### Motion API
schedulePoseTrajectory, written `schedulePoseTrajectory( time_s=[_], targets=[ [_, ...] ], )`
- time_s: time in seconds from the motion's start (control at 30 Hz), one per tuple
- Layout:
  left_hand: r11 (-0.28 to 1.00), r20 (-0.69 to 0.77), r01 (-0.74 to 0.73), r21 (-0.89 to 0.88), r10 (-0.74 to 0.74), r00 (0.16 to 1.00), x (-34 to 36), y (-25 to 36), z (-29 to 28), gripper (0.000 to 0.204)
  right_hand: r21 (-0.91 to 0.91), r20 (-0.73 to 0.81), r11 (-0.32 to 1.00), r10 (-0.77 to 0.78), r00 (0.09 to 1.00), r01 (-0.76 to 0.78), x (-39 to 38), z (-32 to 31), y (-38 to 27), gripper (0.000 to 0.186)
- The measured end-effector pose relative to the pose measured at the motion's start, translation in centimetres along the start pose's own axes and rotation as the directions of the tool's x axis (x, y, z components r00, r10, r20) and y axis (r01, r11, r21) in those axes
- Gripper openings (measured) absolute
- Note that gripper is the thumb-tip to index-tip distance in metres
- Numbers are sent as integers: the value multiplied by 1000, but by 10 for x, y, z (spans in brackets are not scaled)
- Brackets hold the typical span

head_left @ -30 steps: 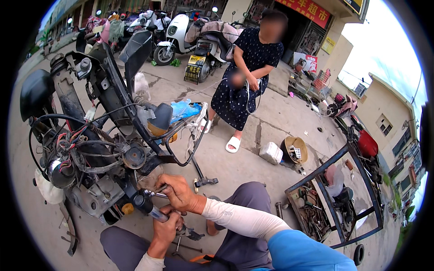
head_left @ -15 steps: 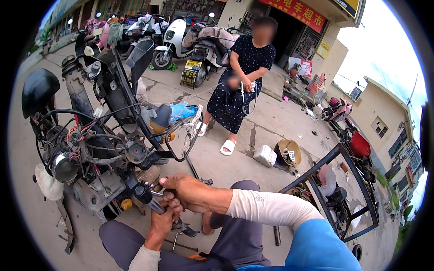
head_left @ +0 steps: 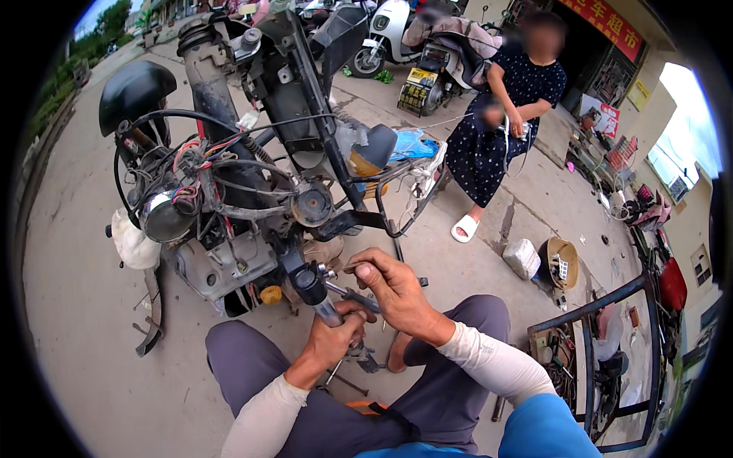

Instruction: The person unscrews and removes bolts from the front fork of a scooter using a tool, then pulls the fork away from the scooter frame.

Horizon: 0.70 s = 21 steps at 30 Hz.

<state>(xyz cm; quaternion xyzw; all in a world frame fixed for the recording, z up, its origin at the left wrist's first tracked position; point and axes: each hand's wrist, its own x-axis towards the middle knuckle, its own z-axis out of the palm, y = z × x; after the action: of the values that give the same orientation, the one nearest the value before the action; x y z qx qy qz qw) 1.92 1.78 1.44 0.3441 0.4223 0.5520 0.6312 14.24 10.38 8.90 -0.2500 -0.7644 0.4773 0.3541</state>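
Observation:
A partly dismantled motorcycle or scooter frame with exposed wiring stands in front of me. My left hand is wrapped round a metal tube with a black collar, which tilts toward me between my knees. From beside the collar a chrome tool with a dark handle sticks out to the right, passing over my left hand. Just above that handle, my right hand is curled, with thumb and index finger together. Anything small between those fingertips cannot be made out.
A person in a dark patterned dress sits ahead to the right. A black metal frame stands at my right, with parts inside it. A white block and a tan bowl lie on the ground. Scooters are parked behind.
My view has swung left, so the scene sits farther right. My right hand has come away from my left hand and the tube and is now raised above the tool handle.

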Motion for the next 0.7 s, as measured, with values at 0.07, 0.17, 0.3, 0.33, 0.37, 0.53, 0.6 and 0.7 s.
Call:
schedulePoseTrajectory(
  time_s=[0.07, 0.17, 0.3, 0.33, 0.37, 0.53, 0.6, 0.7],
  targets=[
    [999, -5, 36, 29, -36, 999, -7, 9, -3, 18, -105, 6, 973, -204, 979, 204, 6, 8, 11, 21],
    [1000, -27, 5, 8, -5, 1000, -13, 5, -9, 17, -89, 18, 943, -321, 947, 322, 12, 18, 24, 15],
    [999, -5, -11, -49, 11, 1000, -12, -1, -11, 15, -76, 18, 925, -373, 928, 373, 18, 18, 27, 12],
    [999, -3, -13, -40, 13, 1000, -12, 0, -10, 15, -62, 16, 920, -386, 923, 386, 19, 18, 26, 12],
    [999, -1, -14, -30, 14, 1000, -13, 1, -10, 15, -49, 14, 916, -398, 917, 398, 20, 19, 27, 13],
    [1000, 25, -7, -23, 7, 1000, -14, 2, -12, 16, -106, 94, 852, -505, 858, 513, 28, 15, 32, 19],
    [1000, 26, -18, 7, 17, 1000, -10, 3, -11, 16, -186, 150, 793, -560, 815, 580, 34, 7, 33, 23],
    [997, 20, -57, 50, 56, 998, -4, -2, -5, 18, -322, 207, 697, -608, 767, 640, 41, -6, 31, 32]
  ],
)
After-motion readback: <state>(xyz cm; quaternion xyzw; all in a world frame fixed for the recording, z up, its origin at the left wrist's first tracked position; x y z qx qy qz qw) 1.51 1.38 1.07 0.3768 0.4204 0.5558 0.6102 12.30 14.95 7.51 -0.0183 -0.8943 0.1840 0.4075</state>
